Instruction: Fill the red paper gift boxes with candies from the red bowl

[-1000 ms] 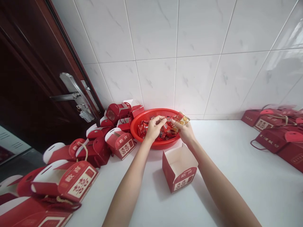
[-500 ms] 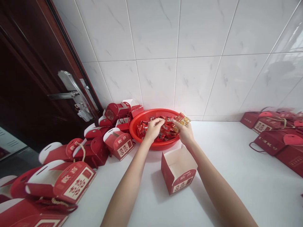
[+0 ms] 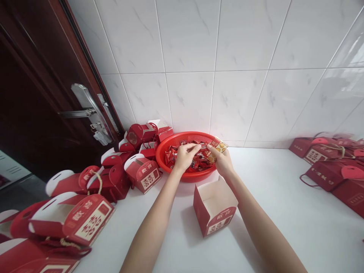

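Observation:
My right hand (image 3: pixel 223 162) grips a gold-and-red snack packet (image 3: pixel 219 147) at the right rim of the red plastic basket (image 3: pixel 190 177). Red-wrapped sweets (image 3: pixel 196 163) lie piled in that basket. Over the sweets, my left hand (image 3: pixel 185 156) has its thumb and fingers closed in a pinch; whatever sits between the fingertips, if anything, is too small to make out. Below both hands, between my forearms, an open red box (image 3: pixel 214 204) with a pale inside stands upright on the white tabletop.
Several red gift boxes (image 3: pixel 143 174) crowd the left side, some with rope handles. More red boxes (image 3: pixel 335 172) stand at the far right. Behind the table (image 3: pixel 264 182) is a tiled wall (image 3: pixel 241 102), with a dark door (image 3: pixel 36 94) at the left.
My left hand has shifted slightly right over the sweets, towards the right hand. My right hand still holds the packet, tilted a little differently. The view has shifted slightly.

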